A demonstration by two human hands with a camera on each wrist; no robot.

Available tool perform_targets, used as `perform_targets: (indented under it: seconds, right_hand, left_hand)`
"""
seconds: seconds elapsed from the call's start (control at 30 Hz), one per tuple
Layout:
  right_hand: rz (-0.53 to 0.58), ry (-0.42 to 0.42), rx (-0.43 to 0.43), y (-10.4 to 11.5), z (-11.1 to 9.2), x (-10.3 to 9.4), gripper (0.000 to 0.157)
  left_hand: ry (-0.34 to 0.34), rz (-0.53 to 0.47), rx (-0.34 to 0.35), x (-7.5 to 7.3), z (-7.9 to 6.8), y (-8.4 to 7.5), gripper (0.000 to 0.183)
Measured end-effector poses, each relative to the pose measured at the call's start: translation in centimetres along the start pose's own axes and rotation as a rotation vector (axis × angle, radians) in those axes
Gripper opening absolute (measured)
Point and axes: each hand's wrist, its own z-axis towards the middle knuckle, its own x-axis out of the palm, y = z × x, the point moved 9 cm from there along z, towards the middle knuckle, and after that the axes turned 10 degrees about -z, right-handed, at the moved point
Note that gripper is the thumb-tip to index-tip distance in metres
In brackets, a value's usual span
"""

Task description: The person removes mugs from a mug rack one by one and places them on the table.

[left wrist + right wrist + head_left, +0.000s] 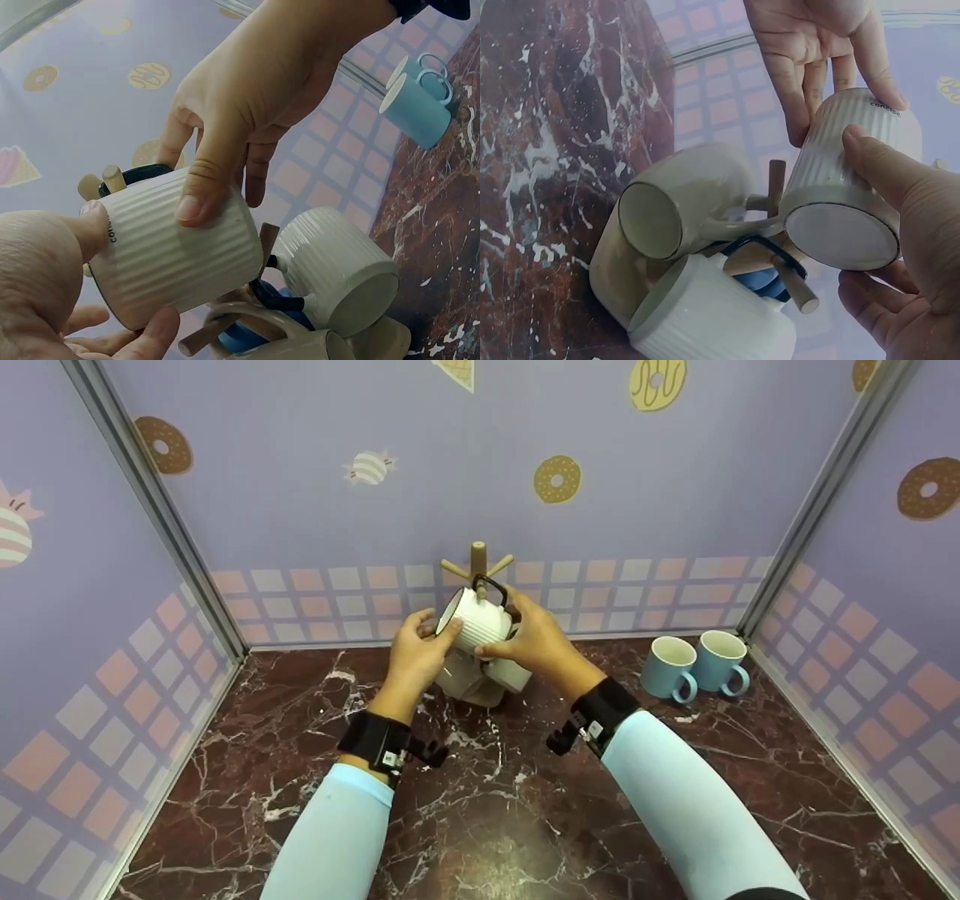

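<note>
A white ribbed mug [484, 619] with a dark rim and dark handle lies tilted on its side between both hands, at the upper pegs of a wooden mug rack [478, 556]. My left hand [421, 649] grips it at the rim end, thumb on the ribbed side. The right hand [536, 637] holds the base end, its thumb across the ribs. The mug's handle is uppermost and overlaps a front peg in the head view. Below it hang another white ribbed mug [337, 270] with a dark handle and a cream mug [705, 195].
Two light blue mugs [670, 667] stand upright side by side at the back right of the dark marbled tabletop [480, 825]. Part of a blue mug [761, 281] shows behind the hanging mugs. A patterned back wall [480, 457] rises close behind the rack.
</note>
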Motion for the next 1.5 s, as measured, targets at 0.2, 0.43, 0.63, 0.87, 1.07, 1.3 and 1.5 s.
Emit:
perform_targets:
  seconds: [0.2, 0.43, 0.63, 0.87, 1.07, 1.3, 1.5]
  right_hand:
    - [0.042, -0.023, -0.025, 0.7, -0.5, -0.2, 0.123]
    - [0.096, -0.051, -0.038, 1.1, -1.7, -0.1, 0.122]
    - [0.226, -0.096, -0.037, 1.0, -3.9, 0.1, 0.123]
    - [0.373, -0.155, -0.074, 0.8, -6.3, 0.3, 0.115]
    - [0.465, -0.193, -0.105, 0.4, -7.4, 0.2, 0.106]
    - [0.568, -0.213, -0.107, -0.1, -7.9, 0.5, 0.108]
    - [0.578, -0.204, -0.120, 0.1, -8.4, 0.6, 0.102]
  left_hand:
    - [-0.071, -0.116, 0.070, -0.3, -1.2, 0.0, 0.073]
    - [-0.179, -0.090, 0.189, -0.8, -3.2, -0.1, 0.074]
    - [-0.218, -0.192, 0.287, -0.7, -5.5, -0.8, 0.086]
    - [-0.218, -0.222, 0.358, -0.1, -7.8, -1.5, 0.097]
    - [-0.181, -0.212, 0.402, 0.4, -9.0, -2.1, 0.102]
    - [-0.124, -0.134, 0.397, 1.2, -9.7, -2.6, 0.111]
    - [-0.074, -0.151, 0.314, 2.0, -10.1, -2.5, 0.118]
